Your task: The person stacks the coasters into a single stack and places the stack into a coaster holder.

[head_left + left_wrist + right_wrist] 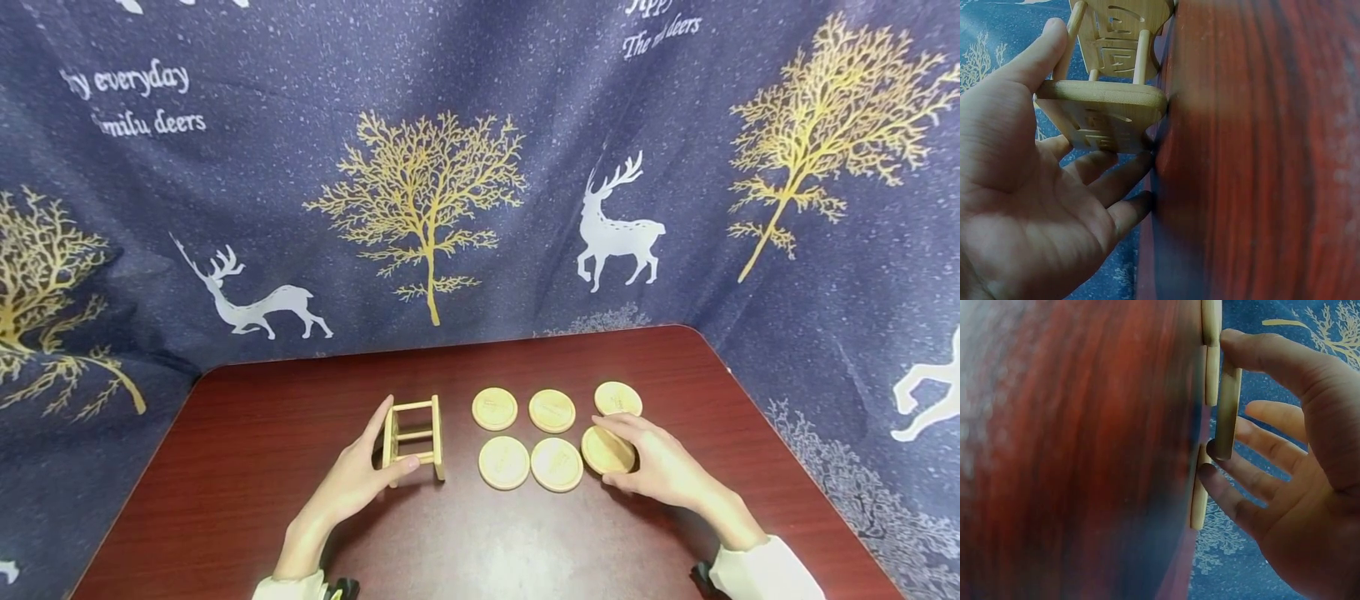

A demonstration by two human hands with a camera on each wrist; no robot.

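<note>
My left hand (351, 482) grips a small wooden rack (437, 437), thumb at the near side and fingers along its left panel. In the left wrist view the rack's panels (1100, 115) show cut-out slots, joined by round rods. On the right, my right hand (663, 462) pinches a round wooden coaster (606, 451) by its edge, between thumb and fingers. The right wrist view shows this coaster (1229, 412) edge-on, raised above the other coasters. Just beyond the right hand's fingers lies another coaster (618, 400), partly covered.
Between the hands, more round coasters lie flat in two rows, among them a back-left one (495, 409) and a front-middle one (557, 464). The dark red table (465, 533) ends at a blue cloth backdrop (480, 250) printed with trees and deer.
</note>
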